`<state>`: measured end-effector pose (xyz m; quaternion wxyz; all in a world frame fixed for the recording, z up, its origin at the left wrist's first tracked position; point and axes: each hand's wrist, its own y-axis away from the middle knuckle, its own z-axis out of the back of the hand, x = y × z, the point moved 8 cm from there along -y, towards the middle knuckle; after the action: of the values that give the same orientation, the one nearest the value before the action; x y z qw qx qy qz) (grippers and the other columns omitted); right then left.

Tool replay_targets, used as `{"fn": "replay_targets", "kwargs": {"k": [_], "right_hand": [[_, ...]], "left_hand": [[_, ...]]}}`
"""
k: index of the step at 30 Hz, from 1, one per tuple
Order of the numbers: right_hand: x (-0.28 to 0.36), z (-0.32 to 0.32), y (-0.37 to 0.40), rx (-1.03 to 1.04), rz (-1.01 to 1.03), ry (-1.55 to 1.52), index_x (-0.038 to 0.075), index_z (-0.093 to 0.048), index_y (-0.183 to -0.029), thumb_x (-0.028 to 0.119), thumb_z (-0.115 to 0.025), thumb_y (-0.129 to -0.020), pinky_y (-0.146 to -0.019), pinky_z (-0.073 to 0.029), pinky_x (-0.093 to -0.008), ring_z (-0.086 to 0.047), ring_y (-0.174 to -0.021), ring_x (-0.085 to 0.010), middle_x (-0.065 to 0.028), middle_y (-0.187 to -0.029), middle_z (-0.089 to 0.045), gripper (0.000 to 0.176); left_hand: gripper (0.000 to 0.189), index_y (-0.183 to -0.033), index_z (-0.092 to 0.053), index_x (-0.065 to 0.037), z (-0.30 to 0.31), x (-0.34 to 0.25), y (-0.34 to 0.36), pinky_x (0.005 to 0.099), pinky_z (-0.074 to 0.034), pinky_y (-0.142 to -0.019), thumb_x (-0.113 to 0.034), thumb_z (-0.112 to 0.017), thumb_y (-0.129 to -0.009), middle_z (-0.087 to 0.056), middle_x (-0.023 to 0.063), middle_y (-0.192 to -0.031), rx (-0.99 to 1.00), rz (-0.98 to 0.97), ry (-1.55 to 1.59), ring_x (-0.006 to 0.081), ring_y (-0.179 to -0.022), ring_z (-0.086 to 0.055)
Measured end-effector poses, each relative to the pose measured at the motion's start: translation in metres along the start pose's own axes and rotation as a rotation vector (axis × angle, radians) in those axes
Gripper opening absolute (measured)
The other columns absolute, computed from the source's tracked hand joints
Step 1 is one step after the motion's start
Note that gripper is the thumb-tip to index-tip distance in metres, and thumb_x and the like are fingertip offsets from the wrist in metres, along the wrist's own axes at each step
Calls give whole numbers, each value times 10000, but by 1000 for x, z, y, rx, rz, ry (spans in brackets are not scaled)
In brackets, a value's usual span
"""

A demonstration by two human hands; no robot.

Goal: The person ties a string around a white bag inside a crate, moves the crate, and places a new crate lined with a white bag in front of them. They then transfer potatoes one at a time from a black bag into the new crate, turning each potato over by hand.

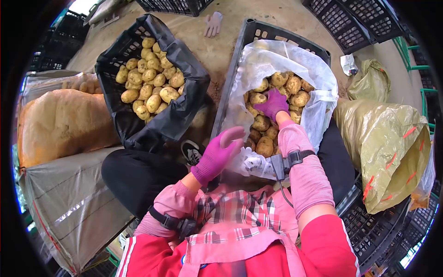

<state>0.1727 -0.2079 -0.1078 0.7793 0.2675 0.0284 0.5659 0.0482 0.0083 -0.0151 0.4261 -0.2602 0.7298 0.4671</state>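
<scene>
My right hand (275,104), in a pink-purple glove, reaches into a black crate (227,99) lined with white sheeting (323,69). Its fingers rest among the potatoes (265,146) there; whether they grip one is not clear. My left hand (218,154), gloved alike, hovers beside the near left edge of that crate, fingers apart and holding nothing. To the left stands a second crate lined with black plastic (184,57), with many yellow potatoes (150,81) inside.
Filled sacks (67,122) lie at the left above a grey cover (74,198). A yellow-green sack (383,143) is on the right. A loose glove (213,24) lies on the floor beyond the crates. Black crates (334,23) stand farther back.
</scene>
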Motion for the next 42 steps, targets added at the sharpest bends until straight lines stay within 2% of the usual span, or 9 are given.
{"fn": "replay_targets", "kwargs": {"k": [7, 10, 16, 18, 20, 23, 28, 35, 42], "right_hand": [[11, 50, 91, 351, 64, -1247, -6, -580, -1292, 357, -757, -830, -886, -494, -287, -616, -1002, -114, -38, -1121, -672, 613], [42, 74, 165, 374, 336, -1398, -6, -570, -1306, 277, -711, -880, -904, -485, -278, -605, -1034, -107, -39, -1123, -668, 531], [53, 100, 248, 60, 432, -1331, -1, -506, -1361, 85, -787, -798, -847, -504, -247, -613, -1017, -119, -73, -1175, -638, 635], [50, 103, 260, 20, 416, -1302, 11, -486, -1382, 62, -806, -768, -821, -509, -234, -612, -1016, -117, -78, -1181, -632, 695], [47, 101, 269, 44, 412, -1260, 24, -466, -1402, 64, -816, -754, -869, -507, -252, -606, -1092, -148, -93, -1237, -610, 738], [54, 107, 283, -56, 567, -1072, 16, -449, -1413, 76, -811, -768, -955, -479, -285, -562, -1210, -195, -114, -1321, -569, 743], [62, 118, 304, -187, 628, -1014, 6, -519, -1349, 228, -550, -1009, -1071, -379, -327, -526, -1270, -225, -142, -1323, -576, 408], [56, 120, 320, -388, 550, -1034, -20, -576, -1258, 181, -503, -1019, -1025, -418, -326, -585, -1188, -241, -151, -1224, -634, 320], [43, 106, 313, -215, 363, -1387, -17, -573, -1253, 228, -457, -1045, -986, -444, -305, -598, -1101, -171, -120, -1166, -651, 341]], "left_hand": [[491, -1418, -415, -43, 0, 10, 2, 376, -512, -976, -326, -502, -1026, -536, 127, -1356, -66, 52, 313, 242, -1156, -598], [581, -1424, -409, -64, -20, 10, 5, 444, -509, -982, -479, -437, -1018, -533, 132, -1357, 1, 166, 618, 272, -1166, -592], [506, -1286, -499, -51, -42, -17, 35, 491, -548, -922, -459, -504, -986, -581, 158, -1260, 168, 160, 957, 302, -1060, -636], [462, -1251, -512, -43, -20, 5, 33, 477, -553, -909, -425, -499, -992, -582, 160, -1251, 116, -114, 588, 293, -1030, -645], [459, -1305, -489, -26, -34, -24, 57, 447, -562, -880, -379, -460, -1013, -580, 141, -1234, 180, 77, 643, 254, -976, -654], [543, -1417, -395, -20, -48, -70, 79, 357, -541, -875, -397, -419, -1028, -569, 120, -1255, 202, -247, 136, 186, -994, -637], [572, -1450, -368, -14, -64, -73, 98, 291, -466, -959, -414, -390, -1041, -547, 117, -1294, 241, -168, 158, 155, -1097, -588], [536, -1407, -432, 6, -65, -72, 102, 299, -422, -1009, -365, -493, -1025, -571, 99, -1271, 63, -377, -84, 152, -1155, -545], [512, -1398, -453, 16, -77, -81, 118, 289, -435, -998, -266, -596, -996, -576, 83, -1276, 66, -432, 55, 138, -1156, -545]]}}
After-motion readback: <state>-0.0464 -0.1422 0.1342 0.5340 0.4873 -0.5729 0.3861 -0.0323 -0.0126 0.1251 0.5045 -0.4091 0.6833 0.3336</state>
